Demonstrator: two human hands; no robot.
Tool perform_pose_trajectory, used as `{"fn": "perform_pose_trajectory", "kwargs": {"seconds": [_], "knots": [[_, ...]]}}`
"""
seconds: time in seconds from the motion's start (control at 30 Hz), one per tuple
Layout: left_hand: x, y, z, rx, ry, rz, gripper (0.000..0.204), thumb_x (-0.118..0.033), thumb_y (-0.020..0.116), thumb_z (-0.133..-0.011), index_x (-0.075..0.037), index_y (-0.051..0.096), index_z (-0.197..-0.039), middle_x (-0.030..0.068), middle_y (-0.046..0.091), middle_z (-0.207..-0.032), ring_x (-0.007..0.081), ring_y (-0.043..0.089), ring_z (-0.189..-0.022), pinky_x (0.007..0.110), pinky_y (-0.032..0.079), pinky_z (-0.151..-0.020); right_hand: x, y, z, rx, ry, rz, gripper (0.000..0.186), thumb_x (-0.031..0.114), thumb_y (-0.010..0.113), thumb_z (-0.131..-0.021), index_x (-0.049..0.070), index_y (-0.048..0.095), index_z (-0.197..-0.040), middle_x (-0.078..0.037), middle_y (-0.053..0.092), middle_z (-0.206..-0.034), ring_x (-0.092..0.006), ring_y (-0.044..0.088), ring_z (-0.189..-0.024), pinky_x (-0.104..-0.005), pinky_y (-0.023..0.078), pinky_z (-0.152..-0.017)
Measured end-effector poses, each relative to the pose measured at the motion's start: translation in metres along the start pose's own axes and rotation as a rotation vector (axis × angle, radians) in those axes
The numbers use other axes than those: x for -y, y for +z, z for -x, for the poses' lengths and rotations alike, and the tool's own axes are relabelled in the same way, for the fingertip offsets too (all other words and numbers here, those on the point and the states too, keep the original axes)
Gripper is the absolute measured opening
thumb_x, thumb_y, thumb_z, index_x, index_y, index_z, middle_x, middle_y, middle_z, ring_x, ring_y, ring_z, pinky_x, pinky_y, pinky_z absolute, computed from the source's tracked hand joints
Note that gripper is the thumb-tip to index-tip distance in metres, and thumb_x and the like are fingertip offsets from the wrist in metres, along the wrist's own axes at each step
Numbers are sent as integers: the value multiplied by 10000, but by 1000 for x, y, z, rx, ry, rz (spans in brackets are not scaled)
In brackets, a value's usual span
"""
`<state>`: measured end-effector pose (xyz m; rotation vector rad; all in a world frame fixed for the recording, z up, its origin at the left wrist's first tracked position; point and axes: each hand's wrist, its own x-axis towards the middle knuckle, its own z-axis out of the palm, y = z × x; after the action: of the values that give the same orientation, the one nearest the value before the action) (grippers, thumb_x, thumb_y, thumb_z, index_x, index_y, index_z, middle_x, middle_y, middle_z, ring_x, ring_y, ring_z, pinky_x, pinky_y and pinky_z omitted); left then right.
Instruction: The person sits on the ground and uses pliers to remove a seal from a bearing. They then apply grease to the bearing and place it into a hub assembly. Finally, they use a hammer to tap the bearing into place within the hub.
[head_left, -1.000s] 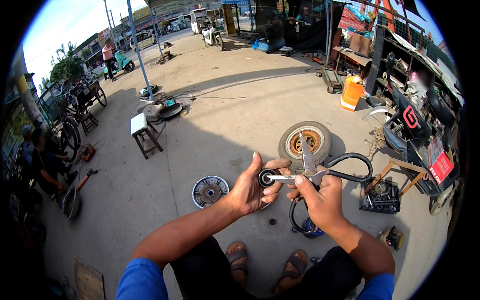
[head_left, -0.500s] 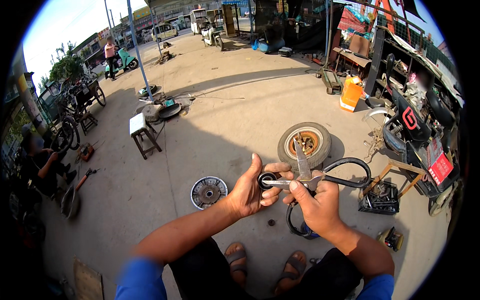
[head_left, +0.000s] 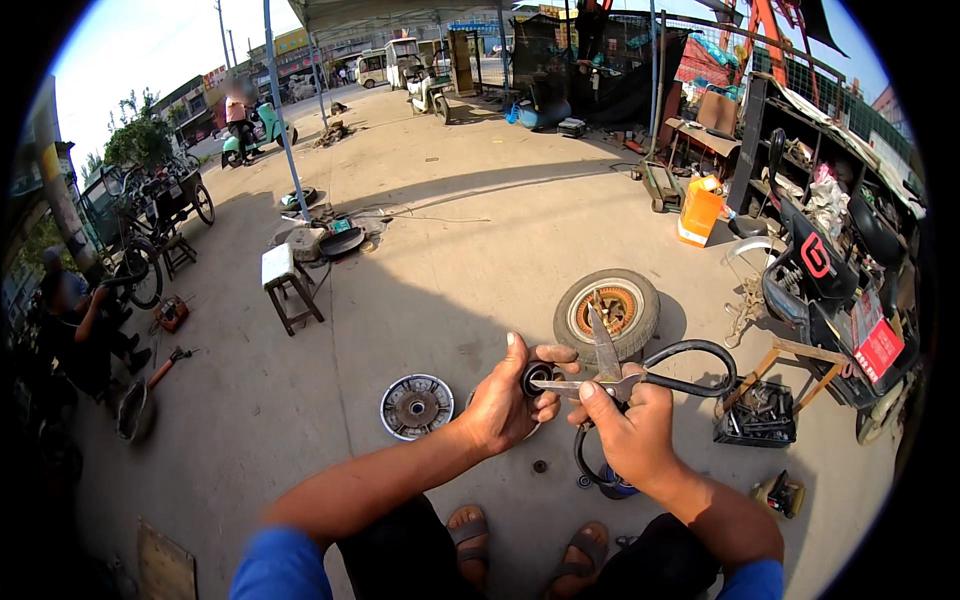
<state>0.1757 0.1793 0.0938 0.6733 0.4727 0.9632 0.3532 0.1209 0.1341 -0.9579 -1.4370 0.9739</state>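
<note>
My left hand [head_left: 500,405] grips a small dark round bearing [head_left: 536,379], thumb raised beside it. My right hand [head_left: 635,430] is closed on large scissors [head_left: 607,345] with black looped handles and spread blades; one blade points across into the bearing’s middle. On the concrete below lie a silver hub disc [head_left: 416,406], a small dark ring [head_left: 540,466] and a blue round part [head_left: 618,490], partly hidden behind the scissors. A wheel with a rusty orange centre [head_left: 620,300] lies just beyond my hands.
At right are a black crate of tools [head_left: 750,430], a wooden frame [head_left: 810,350], scooter bodywork [head_left: 830,290] and an orange carton [head_left: 700,210]. At left are a white-topped stool [head_left: 278,265], a seated person [head_left: 80,330] and bicycles. Another person [head_left: 240,120] is by a mint scooter.
The whole scene and both hands sit slightly lower in the picture. My grips on the bearing and scissors look much the same. The person by the mint scooter has shifted right.
</note>
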Motion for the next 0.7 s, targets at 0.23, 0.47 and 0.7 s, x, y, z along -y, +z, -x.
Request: {"fn": "perform_pose_trajectory", "kwargs": {"seconds": [0.23, 0.47, 0.7], "knots": [[8, 2, -3, -39, 200, -206, 685, -645, 343, -1020, -18, 591, -1137, 81, 612, -995, 122, 432, -675, 277, 386, -597, -5, 0, 1, -21, -64, 100, 159, 80, 630, -975, -77, 621, -953, -98, 681, -836, -144, 694, -691, -270, 549, -613], [8, 4, -3, -80, 243, -303, 682, -634, 309, -1034, -13, 579, -1113, 59, 550, -897, 127, 408, -653, 287, 374, -589, -10, 1, -2, -16, -56, 2, 191, 114, 634, -984, -74, 627, -948, -108, 689, -803, -152, 693, -683, -280, 552, -613], [4, 10, -3, -71, 154, -130, 681, -643, 310, -1030, -19, 578, -1085, 38, 481, -783, 126, 375, -639, 275, 335, -590, -30, -8, -11, 38, 214, -357, 259, 210, 641, -996, -47, 634, -1034, -124, 697, -872, -190, 684, -716, -342, 576, -658]]}}
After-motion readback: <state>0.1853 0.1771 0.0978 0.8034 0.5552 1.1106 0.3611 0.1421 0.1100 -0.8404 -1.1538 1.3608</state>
